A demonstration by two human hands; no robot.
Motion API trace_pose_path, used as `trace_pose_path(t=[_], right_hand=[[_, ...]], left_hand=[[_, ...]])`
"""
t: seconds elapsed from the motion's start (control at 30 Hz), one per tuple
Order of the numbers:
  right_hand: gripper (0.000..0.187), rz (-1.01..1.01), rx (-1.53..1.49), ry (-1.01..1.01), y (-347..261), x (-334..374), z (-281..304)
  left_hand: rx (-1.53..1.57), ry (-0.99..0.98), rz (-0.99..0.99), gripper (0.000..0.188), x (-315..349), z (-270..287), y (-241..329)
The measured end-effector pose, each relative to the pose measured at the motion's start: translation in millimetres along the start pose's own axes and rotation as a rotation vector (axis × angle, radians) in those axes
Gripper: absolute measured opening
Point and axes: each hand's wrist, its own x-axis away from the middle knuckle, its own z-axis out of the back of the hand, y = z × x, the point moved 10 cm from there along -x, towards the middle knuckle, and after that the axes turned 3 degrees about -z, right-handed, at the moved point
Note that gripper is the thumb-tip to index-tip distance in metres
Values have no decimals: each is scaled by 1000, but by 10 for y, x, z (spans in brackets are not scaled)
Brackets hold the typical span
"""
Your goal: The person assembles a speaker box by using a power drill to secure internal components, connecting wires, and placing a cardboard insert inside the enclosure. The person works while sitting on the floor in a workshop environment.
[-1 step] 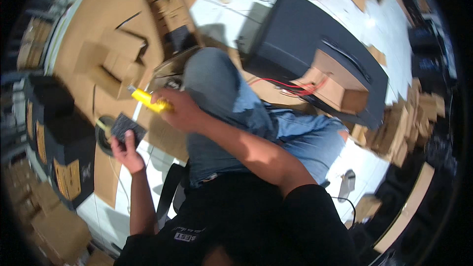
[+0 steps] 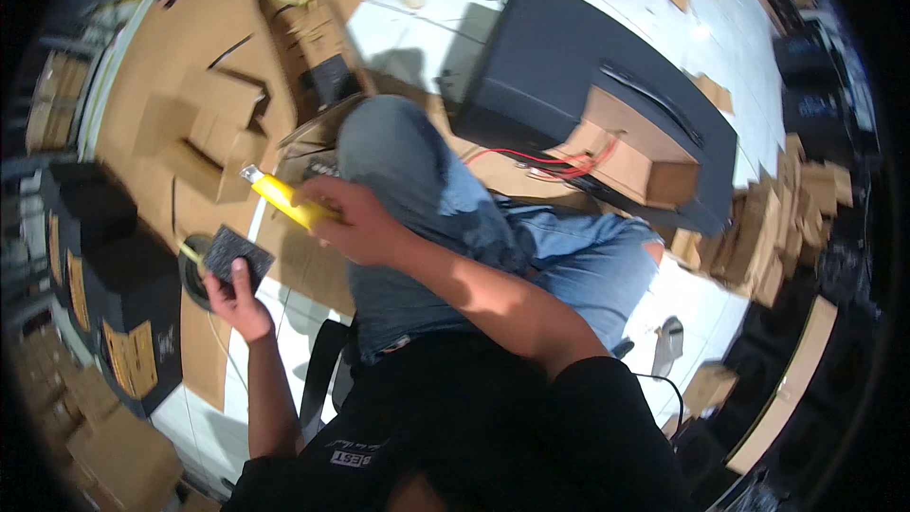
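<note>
My left hand [image 2: 242,299] pinches a dark grey, rough-looking square pad [image 2: 237,259] between thumb and fingers. In my right hand [image 2: 355,218] is a yellow utility knife [image 2: 282,199], fingers wrapped round its handle. Its metal tip points away to the upper left, a short gap above the pad. Behind the pad lies a dark roll of tape [image 2: 196,270], partly covered by it. An opened cardboard box [image 2: 223,166] sits just beyond the knife's tip.
A large black cabinet [image 2: 550,57] with red wires [image 2: 578,166] in its opening lies at my right. A long carton [image 2: 313,38] holds scraps. Black boxes [image 2: 123,284] stand at left, stacked cardboard pieces [image 2: 758,237] at right. My bent knee [image 2: 389,137] rises in the middle.
The surroundings sit slightly further left in the view. Both hands keep their grips; the pad is a little lower and further left, and the knife's tip shows more sharply.
</note>
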Motion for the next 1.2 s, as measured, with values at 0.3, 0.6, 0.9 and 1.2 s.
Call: trace_pose_path(t=[0.3, 0.6, 0.9, 1.2], right_hand=[[62, 109, -388, 621, -913, 2475, 2500], [40, 206, -808, 987, -332, 3919, 3303], [55, 188, -713, 752, -327, 3761, 3482], [53, 169, -593, 729, -132, 3719, 3585]], left_hand=[[-173, -881, -200, 29, 888, -2762, 786], [-325, -1429, -547, 42, 2747, -5341, 609], [-635, -1486, -708, 54, 3089, -6319, 396], [-396, -1490, -511, 59, 3029, -6259, 267]])
